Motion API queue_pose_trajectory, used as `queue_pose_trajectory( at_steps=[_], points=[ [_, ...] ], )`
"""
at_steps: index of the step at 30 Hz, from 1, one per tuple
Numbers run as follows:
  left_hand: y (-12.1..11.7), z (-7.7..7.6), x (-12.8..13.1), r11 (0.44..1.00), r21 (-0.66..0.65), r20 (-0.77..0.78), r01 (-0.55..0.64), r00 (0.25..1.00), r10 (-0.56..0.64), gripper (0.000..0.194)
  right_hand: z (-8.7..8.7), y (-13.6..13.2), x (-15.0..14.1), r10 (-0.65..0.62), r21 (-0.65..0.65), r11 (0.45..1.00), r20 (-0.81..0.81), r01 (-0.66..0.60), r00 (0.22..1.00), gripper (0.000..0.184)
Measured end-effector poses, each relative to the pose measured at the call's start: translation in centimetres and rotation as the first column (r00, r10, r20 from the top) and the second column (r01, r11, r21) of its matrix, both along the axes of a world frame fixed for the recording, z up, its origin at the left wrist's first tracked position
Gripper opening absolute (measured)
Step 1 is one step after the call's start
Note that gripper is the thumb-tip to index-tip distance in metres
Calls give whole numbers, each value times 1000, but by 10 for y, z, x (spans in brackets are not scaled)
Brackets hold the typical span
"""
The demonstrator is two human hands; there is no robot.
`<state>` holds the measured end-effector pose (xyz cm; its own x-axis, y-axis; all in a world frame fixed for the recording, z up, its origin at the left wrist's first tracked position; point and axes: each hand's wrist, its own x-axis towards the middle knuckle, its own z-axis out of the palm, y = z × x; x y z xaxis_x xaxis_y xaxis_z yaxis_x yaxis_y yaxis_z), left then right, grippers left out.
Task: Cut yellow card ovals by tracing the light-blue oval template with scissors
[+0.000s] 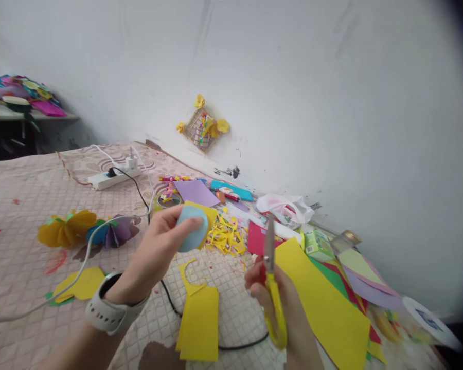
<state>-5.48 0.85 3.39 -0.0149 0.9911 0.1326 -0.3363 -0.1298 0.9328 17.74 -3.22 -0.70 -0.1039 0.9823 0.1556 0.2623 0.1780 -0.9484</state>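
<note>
Between the thumb and fingers of my left hand (pixel 160 241) is a light blue rounded paper piece (pixel 192 226), pressed against a yellow paper (pixel 209 218) behind it. My right hand (pixel 289 303) grips yellow-handled scissors (pixel 272 288), their blades pointing up and apparently together. Below and between the hands lies a stack of yellow paper rectangles (pixel 199 326), topped by a curved yellow offcut (pixel 189 275). Yellow paper scraps (pixel 227 236) are heaped just beyond my left hand. A large yellow sheet (pixel 324 308) lies beside my right hand.
Paper flowers (pixel 67 228) and yellow cutouts (pixel 83 283) lie at left. A white cable (pixel 88 246) and a black cable (pixel 170 298) cross the cloth from near a power strip (pixel 113 177). Coloured papers, a plastic bag (pixel 285 208) and a green box (pixel 318 245) line the wall side.
</note>
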Motion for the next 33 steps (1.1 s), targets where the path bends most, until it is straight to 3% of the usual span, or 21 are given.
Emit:
queue_pose_trajectory(
  at_steps=[2, 4, 7, 9, 12, 15, 20, 27, 30, 33],
  points=[
    [-1, -5, 10, 982, -17, -182, 190, 965, -190, 19, 0, 1, 0, -113, 71, 990, -121, 122, 986, 25],
    [-5, -11, 25, 924, 27, -365, 382, 864, -346, 21, 1, 2, 1, -157, 113, 978, -167, 177, 973, 22],
    [-12, -19, 45, 845, 92, -565, 527, 726, -392, 20, 5, 1, 4, -126, 133, 981, -92, 138, 988, 19],
    [-16, -22, 53, 811, 125, -631, 572, 676, -380, 23, 8, -1, 5, -56, 116, 992, 32, 52, 998, 16],
    [-18, -25, 55, 796, 167, -671, 582, 658, -340, 24, 10, -4, 4, 8, 84, 996, 117, -18, 993, 13],
    [-16, -25, 53, 792, 186, -680, 581, 658, -323, 23, 8, -8, 2, 26, 44, 999, 63, -29, 998, 16],
    [-11, -23, 47, 801, 89, -615, 592, 665, -424, 20, 5, -9, 6, 29, 85, 996, 59, -34, 998, 11],
    [-11, -16, 40, 877, -21, -478, 480, 766, -430, 8, 3, -5, 4, -33, 104, 994, 76, 25, 997, 10],
    [-11, -19, 44, 861, -49, -486, 507, 741, -464, 15, 0, -4, 5, -79, 156, 986, 85, 65, 993, 7],
    [-9, -21, 47, 827, -71, -487, 558, 704, -517, 18, 0, -3, 5, -40, 161, 987, 88, 26, 995, 8]
  ],
)
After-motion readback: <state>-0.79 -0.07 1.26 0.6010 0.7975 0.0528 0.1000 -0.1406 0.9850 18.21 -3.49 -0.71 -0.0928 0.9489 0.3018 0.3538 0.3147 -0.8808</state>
